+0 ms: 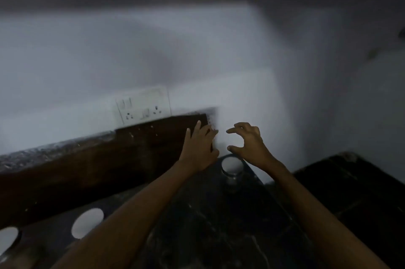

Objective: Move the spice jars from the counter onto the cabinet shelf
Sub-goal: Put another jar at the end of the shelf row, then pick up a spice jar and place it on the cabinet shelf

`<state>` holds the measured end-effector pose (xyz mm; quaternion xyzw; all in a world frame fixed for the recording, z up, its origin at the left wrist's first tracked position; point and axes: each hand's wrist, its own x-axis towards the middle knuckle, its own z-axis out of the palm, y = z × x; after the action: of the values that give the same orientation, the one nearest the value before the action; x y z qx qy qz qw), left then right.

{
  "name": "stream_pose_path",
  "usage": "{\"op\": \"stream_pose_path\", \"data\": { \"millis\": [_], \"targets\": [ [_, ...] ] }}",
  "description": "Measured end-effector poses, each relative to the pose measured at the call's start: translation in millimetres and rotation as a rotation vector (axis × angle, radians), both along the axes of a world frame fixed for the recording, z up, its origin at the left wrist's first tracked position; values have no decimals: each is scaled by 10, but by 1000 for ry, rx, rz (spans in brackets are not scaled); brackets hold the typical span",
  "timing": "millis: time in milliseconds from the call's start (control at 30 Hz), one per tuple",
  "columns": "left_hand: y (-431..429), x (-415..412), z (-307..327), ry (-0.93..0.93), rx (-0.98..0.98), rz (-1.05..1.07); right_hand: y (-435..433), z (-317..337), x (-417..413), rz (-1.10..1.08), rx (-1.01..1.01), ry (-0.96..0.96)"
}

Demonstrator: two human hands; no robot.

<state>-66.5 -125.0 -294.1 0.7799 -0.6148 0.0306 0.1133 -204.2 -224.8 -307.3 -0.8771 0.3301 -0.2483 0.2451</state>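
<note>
The view is dim and blurred. A clear jar with a white lid (231,164) stands on the dark marble counter (210,220) near the wall corner. My right hand (247,141) hovers just above and behind it, thumb and fingers curved apart in a C shape, holding nothing. To the jar's left, my left hand (200,146) has its fingers stretched out against the dark backsplash edge and is also empty. Two more white-lidded jars (87,222) (7,239) stand at the lower left of the counter. No cabinet shelf can be made out.
A white wall with a switch and socket plate (142,105) rises behind the brown backsplash (87,163). A lower dark surface (355,192) lies to the right, past the counter's edge.
</note>
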Motion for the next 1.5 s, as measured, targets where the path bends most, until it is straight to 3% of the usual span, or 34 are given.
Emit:
{"op": "stream_pose_path", "data": {
  "millis": [300,567,767,867,1000,1267,1500],
  "targets": [
    [-283,-63,-1016,59,442,-50,-431,-1195,63,-69,329,167],
    [-274,-76,-1189,140,578,-64,-443,-1566,80,-39,387,100],
    [-81,3,-1098,182,475,-119,-317,-1364,87,30,449,60],
    [158,31,-995,175,321,-217,-183,-1084,65,131,407,13],
    [575,2,-738,308,112,-251,148,-587,32,248,455,-56],
    [1703,23,-407,597,-120,-235,1184,52,141,416,414,-132],
    [2608,71,-415,773,-209,-155,1913,66,54,473,695,-109]
  ]
}}
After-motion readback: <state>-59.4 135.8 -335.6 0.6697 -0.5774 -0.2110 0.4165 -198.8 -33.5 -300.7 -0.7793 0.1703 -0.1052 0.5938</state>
